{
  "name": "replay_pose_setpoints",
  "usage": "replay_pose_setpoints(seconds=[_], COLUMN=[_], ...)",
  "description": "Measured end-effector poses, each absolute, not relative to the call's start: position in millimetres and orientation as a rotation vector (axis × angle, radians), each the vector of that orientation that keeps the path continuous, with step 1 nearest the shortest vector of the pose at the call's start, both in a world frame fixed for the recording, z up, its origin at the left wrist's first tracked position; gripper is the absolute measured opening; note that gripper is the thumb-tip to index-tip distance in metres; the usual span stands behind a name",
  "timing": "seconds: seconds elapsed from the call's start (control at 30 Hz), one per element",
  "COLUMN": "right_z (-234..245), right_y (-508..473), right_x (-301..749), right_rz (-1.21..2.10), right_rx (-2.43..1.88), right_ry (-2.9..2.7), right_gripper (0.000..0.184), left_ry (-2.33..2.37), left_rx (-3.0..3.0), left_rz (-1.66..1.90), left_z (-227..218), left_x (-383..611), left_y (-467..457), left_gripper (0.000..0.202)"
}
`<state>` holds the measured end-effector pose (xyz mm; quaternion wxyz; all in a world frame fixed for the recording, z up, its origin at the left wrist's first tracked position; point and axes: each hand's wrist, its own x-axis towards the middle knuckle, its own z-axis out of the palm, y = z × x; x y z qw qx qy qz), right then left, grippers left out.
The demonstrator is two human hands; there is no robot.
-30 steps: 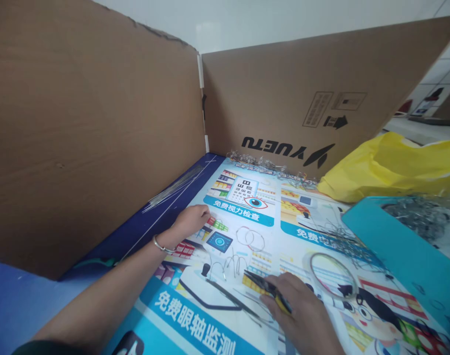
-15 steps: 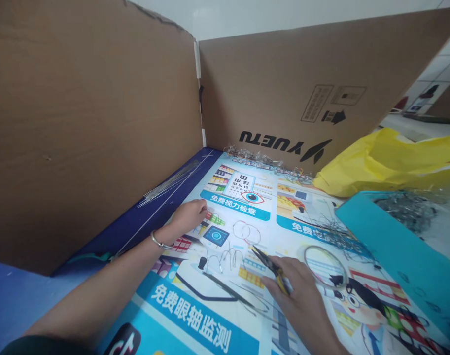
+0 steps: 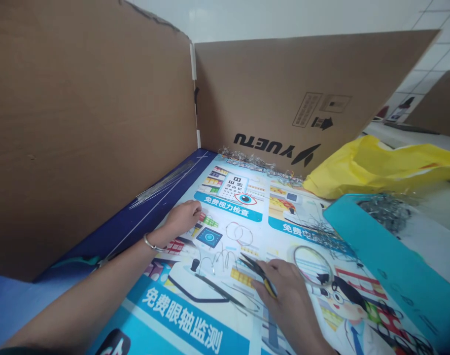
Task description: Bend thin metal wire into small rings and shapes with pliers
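Note:
My right hand (image 3: 287, 291) is wrapped round a pair of pliers (image 3: 259, 271) with yellow-and-black handles. Their dark jaws point up and left, over the printed sheet, near some bent wires (image 3: 221, 259). My left hand (image 3: 182, 217), with a bracelet at the wrist, rests on the sheet with its fingers curled in. Whatever it may hold is hidden. Between the hands, a little farther away, lie thin wire loops (image 3: 239, 232). To the right of the pliers sits a round coil of wire (image 3: 313, 265).
Cardboard panels stand at the left (image 3: 91, 123) and back (image 3: 254, 88). Straight wires (image 3: 161, 185) lie along the blue left edge. Tangled wire bits (image 3: 261, 163) line the back. At right are a yellow bag (image 3: 380, 165), a teal-edged sheet (image 3: 391, 266) and a wire heap (image 3: 385, 212).
The whole view has shifted slightly, so things appear farther left. Both hands keep nearly the same places on the sheet, and the pliers stay in my right hand.

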<state>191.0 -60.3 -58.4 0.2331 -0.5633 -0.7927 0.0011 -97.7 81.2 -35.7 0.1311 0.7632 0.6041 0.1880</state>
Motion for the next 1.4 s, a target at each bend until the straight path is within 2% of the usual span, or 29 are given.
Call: replay_pose_setpoints(seconds=[0.47, 0.7, 0.83, 1.03, 1.2, 1.4], right_z=[-56.9, -51.9, -51.2, -56.0, -59.5, -54.6], right_y=[-58.9, -56.2, -54.2, -50.5, -49.2, -51.5], right_x=[191.2, 188.6, 186.9, 186.3, 185.4, 183.3], right_rz=[0.101, 0.131, 0.146, 0.205, 0.212, 0.149], right_rx=[-1.561, -1.593, -1.6, -1.559, -1.488, -1.393], right_ry=[-2.128, -2.099, -2.071, -2.003, -1.969, -1.973], right_gripper=[0.027, 0.023, 0.022, 0.024, 0.023, 0.023], left_ry=[1.528, 1.325, 1.283, 1.077, 0.887, 0.809], left_rx=[1.948, 1.886, 1.825, 1.411, 0.952, 0.691], left_rz=[0.583, 0.476, 0.582, 0.825, 0.878, 0.898], left_z=[-37.8, -1.7, 18.8, 24.3, 16.5, 3.0], left_x=[-103.0, -108.7, -104.2, -64.1, -31.9, -10.9], left_y=[92.1, 78.9, 67.3, 38.2, 9.8, -17.0], left_gripper=[0.01, 0.009, 0.013, 0.019, 0.026, 0.031])
